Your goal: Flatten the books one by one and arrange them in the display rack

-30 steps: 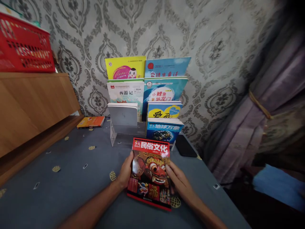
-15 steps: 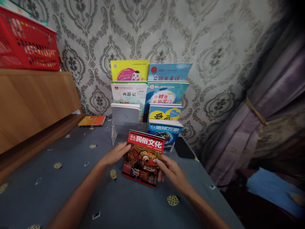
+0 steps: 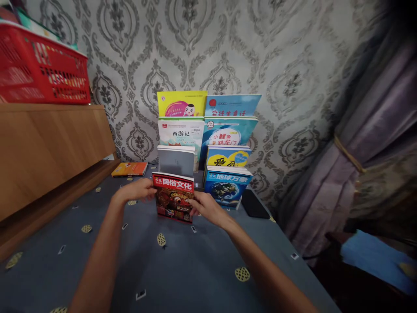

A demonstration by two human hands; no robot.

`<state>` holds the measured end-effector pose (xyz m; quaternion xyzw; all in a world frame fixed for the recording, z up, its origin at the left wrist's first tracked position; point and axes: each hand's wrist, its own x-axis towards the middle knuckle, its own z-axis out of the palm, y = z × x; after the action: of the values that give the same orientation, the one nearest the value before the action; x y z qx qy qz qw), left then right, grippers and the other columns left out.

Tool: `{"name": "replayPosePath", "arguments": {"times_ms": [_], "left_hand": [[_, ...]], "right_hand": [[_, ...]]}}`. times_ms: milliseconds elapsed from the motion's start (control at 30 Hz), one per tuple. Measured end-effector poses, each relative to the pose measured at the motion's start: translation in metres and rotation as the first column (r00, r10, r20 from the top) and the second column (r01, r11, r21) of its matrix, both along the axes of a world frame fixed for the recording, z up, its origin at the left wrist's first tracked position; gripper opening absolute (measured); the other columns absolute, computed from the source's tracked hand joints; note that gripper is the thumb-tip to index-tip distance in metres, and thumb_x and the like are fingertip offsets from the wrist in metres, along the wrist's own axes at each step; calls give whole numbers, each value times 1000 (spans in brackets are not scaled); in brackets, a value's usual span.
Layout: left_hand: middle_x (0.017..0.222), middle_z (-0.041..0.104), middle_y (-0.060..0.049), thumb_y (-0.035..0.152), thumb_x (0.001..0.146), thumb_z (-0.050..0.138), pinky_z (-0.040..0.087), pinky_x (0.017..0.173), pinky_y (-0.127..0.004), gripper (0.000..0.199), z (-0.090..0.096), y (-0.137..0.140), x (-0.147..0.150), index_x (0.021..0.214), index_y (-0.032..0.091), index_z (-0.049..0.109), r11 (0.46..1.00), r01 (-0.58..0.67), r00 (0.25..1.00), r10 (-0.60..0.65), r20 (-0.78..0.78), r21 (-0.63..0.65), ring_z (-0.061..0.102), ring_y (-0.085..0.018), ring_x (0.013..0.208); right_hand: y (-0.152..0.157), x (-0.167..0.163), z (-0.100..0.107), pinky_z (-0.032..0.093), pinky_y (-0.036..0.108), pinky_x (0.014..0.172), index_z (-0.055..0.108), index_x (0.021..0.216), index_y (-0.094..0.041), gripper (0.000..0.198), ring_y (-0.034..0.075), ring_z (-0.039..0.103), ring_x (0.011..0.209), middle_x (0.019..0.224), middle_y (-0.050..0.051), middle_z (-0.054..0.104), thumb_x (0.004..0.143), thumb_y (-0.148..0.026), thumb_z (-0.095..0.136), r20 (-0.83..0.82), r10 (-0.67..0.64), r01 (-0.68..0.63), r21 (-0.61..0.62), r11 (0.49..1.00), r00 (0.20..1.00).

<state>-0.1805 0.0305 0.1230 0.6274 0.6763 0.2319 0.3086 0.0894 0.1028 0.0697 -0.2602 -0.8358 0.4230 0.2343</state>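
A red and black book (image 3: 174, 198) stands nearly upright at the front left of a stepped book stand (image 3: 199, 179). My left hand (image 3: 138, 190) grips its left edge, and my right hand (image 3: 206, 207) pinches its right edge. Just behind it is a grey-covered book (image 3: 176, 161). On the right side of the stand, a blue book with a globe picture (image 3: 227, 190) fills the front row, with a blue and yellow book (image 3: 228, 157) behind. Taller books rise at the back, among them a yellow book (image 3: 180, 104) and a white book (image 3: 180, 131).
An orange book (image 3: 129, 169) lies flat at the left, near a wooden cabinet (image 3: 52, 148) bearing a red basket (image 3: 65, 71). Right of the stand is a flat black object (image 3: 255, 203). A patterned cloth (image 3: 182, 274) covers the table, and a curtain (image 3: 329, 191) hangs at the right.
Both hands have carried the red and black book away from me and leftward, up against the stand's front left. It has gone from leaning back to more upright. The view has shifted slightly.
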Motion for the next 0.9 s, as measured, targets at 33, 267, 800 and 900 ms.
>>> {"name": "replayPosePath", "arguments": {"times_ms": [33,267,800,900], "left_hand": [[77,71,-5,45,69,67,55,57,-30,32,2,0,-3,86,18,64,998,-5,1000,6,18,-56,70,-27,77],[81,72,-7,43,67,68,57,59,-33,36,1,13,-12,91,18,65,994,-7,999,12,46,-109,71,-30,85],[84,72,-4,42,91,53,59,74,-33,26,25,14,33,105,20,57,586,-255,961,69,266,769,71,-20,82],[89,72,-5,42,97,49,59,74,-32,26,27,12,44,108,21,57,514,-249,965,56,258,821,71,-20,85]], "right_hand": [[2,-4,2,54,25,53,59,94,-19,13,19,71,60,67,0,67,94,-19,46,36,10,-10,-3,1000,999],[19,-17,24,53,21,52,59,88,-17,13,16,71,62,66,1,67,94,-14,48,167,74,-71,-24,997,983],[21,-9,59,52,36,73,61,96,-21,19,22,65,80,84,6,70,99,-30,45,-379,-196,378,498,780,904],[22,-8,59,52,39,76,60,97,-22,24,24,66,83,88,8,70,102,-34,41,-475,-212,452,478,753,854]]}}
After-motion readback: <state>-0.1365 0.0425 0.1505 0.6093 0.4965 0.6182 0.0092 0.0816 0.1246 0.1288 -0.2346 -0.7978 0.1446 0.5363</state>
